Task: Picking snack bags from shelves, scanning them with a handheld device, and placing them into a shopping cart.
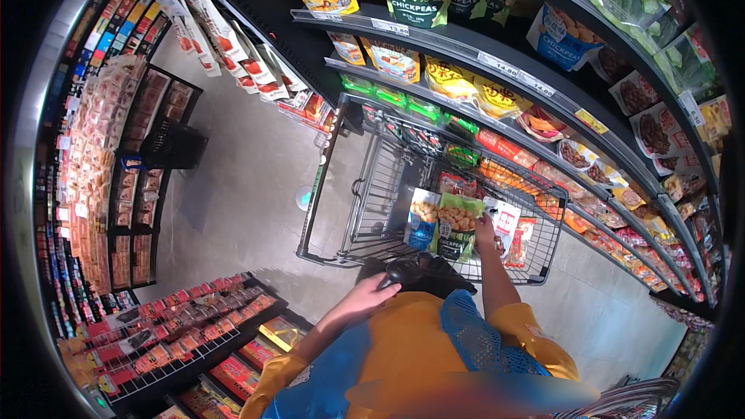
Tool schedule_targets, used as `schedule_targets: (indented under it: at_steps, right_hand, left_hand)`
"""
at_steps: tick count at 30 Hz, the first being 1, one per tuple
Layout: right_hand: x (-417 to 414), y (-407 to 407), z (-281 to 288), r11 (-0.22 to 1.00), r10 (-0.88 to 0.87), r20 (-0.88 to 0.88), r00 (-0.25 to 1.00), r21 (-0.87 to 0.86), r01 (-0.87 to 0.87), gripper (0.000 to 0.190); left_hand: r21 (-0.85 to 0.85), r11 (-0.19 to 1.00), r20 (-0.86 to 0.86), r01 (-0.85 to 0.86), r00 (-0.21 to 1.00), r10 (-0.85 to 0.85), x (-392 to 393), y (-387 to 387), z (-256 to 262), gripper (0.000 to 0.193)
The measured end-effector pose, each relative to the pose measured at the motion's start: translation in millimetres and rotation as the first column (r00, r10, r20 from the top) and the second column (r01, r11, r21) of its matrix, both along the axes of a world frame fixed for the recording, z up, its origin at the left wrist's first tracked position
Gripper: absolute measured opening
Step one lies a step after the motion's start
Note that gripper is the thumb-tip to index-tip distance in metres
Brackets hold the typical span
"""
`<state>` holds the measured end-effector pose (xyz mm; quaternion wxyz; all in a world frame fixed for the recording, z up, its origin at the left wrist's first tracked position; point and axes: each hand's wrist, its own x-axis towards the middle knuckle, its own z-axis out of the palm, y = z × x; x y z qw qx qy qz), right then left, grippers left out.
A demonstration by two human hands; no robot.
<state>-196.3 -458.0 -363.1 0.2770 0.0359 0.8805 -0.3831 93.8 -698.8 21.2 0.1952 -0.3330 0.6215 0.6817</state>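
Observation:
My right hand [484, 233] reaches into a wire shopping cart [550, 270] and grips the upper edge of a green and black snack pouch picturing chickpeas [457, 227]. Just left of it in the cart stands a blue and white snack pouch [422, 221]. Beyond the right hand are a white pouch with red print [505, 221] and a red and clear packet [520, 244]. Another red packet [457, 183] lies behind the green one. Outside the cart's near side, my left hand [369, 294] is around a dark rounded object [404, 273], whose kind I cannot make out.
Shelves of bagged snacks [500, 99] curve along the cart's far and right sides. White and red packets [233, 49] hang at the shelf end. Left across the grey floor [250, 186] stands a packed display [93, 157] with a black basket [174, 145]. A lower rack [192, 326] is near my left arm.

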Motion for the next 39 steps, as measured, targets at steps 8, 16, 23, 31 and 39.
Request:
schedule_targets:
  at_steps: [8, 16, 23, 31, 39]
  right_hand:
    - [-54, -71, 63, 0.922, 0.072, -0.208, 0.975, -0.36, -0.145, 0.04]
    - [-90, -177, 275, 0.658, 0.024, -0.376, 0.926, -0.691, -0.298, 0.031]
    - [-162, -284, 472, 0.595, -0.128, -0.607, 0.784, -0.68, -0.429, 0.054]
    - [-237, -386, 520, 0.584, -0.115, -0.247, 0.962, -0.8, -0.136, 0.02]
    - [-262, -410, 493, 0.801, -0.014, -0.413, 0.91, -0.549, -0.237, 0.017]
  left_hand:
    - [0.047, 0.996, -0.046, 0.069, 0.997, -0.067, 6, -9, -11, 0.034]
    - [0.011, 0.983, -0.132, 0.185, 0.974, -0.182, 13, -73, -2, 0.041]
    - [-0.038, 0.976, -0.128, 0.214, 0.968, -0.217, 39, -135, 28, 0.046]
    - [-0.06, 0.998, -0.187, 0.013, 0.982, -0.024, 96, -163, 19, 0.041]
    - [-0.003, 0.989, -0.188, -0.15, 0.971, 0.146, 144, -169, -43, 0.058]
